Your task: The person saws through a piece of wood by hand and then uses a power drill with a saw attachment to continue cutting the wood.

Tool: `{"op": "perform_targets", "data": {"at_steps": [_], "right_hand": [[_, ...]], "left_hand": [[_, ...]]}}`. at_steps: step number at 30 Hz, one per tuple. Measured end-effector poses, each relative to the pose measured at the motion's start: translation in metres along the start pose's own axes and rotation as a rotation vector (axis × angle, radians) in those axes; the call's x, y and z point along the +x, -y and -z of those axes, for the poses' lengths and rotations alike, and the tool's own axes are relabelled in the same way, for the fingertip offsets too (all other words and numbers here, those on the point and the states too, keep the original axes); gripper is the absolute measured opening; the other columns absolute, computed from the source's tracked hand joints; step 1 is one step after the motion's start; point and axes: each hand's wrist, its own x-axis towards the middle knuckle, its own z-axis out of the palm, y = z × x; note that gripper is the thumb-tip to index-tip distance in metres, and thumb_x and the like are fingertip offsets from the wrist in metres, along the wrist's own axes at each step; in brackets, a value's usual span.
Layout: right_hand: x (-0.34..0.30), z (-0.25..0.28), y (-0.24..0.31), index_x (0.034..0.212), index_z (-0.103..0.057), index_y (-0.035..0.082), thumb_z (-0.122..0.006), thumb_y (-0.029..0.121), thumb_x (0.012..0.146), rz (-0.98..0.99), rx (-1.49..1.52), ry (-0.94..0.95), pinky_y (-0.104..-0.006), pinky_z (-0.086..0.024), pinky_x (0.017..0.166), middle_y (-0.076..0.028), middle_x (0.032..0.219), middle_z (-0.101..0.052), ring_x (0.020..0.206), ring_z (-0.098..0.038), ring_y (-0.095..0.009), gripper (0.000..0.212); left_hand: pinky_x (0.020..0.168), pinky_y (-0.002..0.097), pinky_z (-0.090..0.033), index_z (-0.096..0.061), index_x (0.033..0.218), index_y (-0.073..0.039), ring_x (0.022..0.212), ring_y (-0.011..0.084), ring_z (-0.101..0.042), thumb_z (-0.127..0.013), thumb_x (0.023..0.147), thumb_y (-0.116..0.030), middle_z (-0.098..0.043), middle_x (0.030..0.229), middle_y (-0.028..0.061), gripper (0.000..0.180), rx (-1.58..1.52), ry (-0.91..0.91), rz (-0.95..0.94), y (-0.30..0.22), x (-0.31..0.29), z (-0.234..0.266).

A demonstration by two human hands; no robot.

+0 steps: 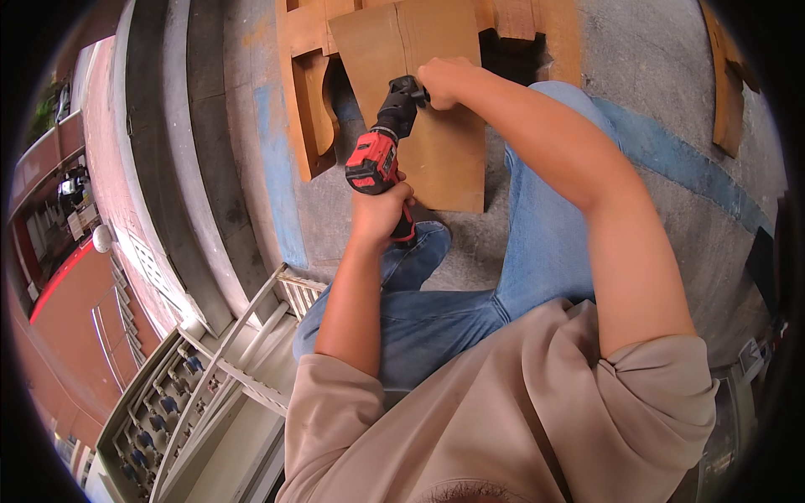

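My left hand (381, 211) is wrapped round the handle of a red-and-black cordless power tool (375, 159). Its black front attachment (401, 105) points away from me over a flat brown board (453, 159). On that board a thin dark line (402, 38) runs from the far edge toward the attachment. My right hand (449, 81) is closed beside the tip of the attachment, low over the board. What its fingers grip is hidden.
Under the board lies an orange-brown wooden frame (306, 117) with openings. Another wooden piece (725, 92) is at the far right. Steps (189, 142) run along the left, with a pale metal railing (251, 323) nearer me. My jeans-clad knees (545, 201) flank the board's near end.
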Motion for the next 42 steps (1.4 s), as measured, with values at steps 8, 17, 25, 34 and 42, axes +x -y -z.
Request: {"op": "perform_targets", "data": {"at_steps": [8, 17, 25, 34, 42], "right_hand": [[-0.006, -0.017, -0.008, 0.118, -0.078, 0.008, -0.071, 0.012, 0.084, -0.058, 0.08, 0.03, -0.0443, -0.058, 0.094, -0.015, 0.125, -0.075, 0.117, -0.072, -0.032, 0.035], [-0.014, -0.02, -0.009, 0.118, -0.079, 0.009, -0.072, 0.013, 0.084, -0.08, 0.148, -0.013, -0.0435, -0.059, 0.093, -0.012, 0.125, -0.076, 0.116, -0.073, -0.032, 0.035], [-0.026, -0.015, -0.007, 0.12, -0.078, 0.008, -0.072, 0.011, 0.084, -0.066, 0.2, -0.016, -0.0459, -0.059, 0.093, -0.013, 0.127, -0.075, 0.118, -0.071, -0.033, 0.036], [-0.02, -0.023, -0.007, 0.123, -0.077, 0.01, -0.076, 0.019, 0.087, -0.084, 0.229, -0.069, -0.044, -0.058, 0.096, -0.011, 0.13, -0.074, 0.121, -0.071, -0.031, 0.037], [-0.021, -0.019, -0.01, 0.124, -0.078, 0.012, -0.078, 0.017, 0.085, -0.082, 0.204, -0.069, -0.0441, -0.059, 0.094, -0.009, 0.129, -0.075, 0.119, -0.072, -0.029, 0.039]], "left_hand": [[0.062, 0.0348, -0.054, -0.06, 0.099, -0.003, 0.068, 0.0206, -0.066, -0.065, 0.083, 0.003, -0.067, 0.082, 0.0113, 0.018, -0.042, 0.039, 0.022, 0.0, -0.002, -0.005], [0.062, 0.0367, -0.055, -0.059, 0.097, -0.002, 0.068, 0.0223, -0.067, -0.062, 0.082, 0.005, -0.067, 0.082, 0.0129, 0.016, -0.036, 0.054, 0.026, -0.008, -0.003, -0.008], [0.064, 0.0429, -0.059, -0.057, 0.096, 0.001, 0.068, 0.0265, -0.066, -0.059, 0.082, 0.009, -0.064, 0.079, 0.0162, 0.016, -0.103, 0.059, 0.041, -0.001, 0.0, -0.005], [0.067, 0.0431, -0.06, -0.056, 0.1, 0.002, 0.068, 0.0257, -0.066, -0.058, 0.082, 0.009, -0.064, 0.082, 0.0155, 0.02, -0.104, 0.052, 0.031, -0.004, -0.005, -0.01], [0.069, 0.0392, -0.058, -0.057, 0.101, 0.0, 0.069, 0.0241, -0.065, -0.059, 0.08, 0.008, -0.065, 0.084, 0.0146, 0.023, -0.045, 0.023, 0.021, -0.016, -0.013, -0.017]]}}
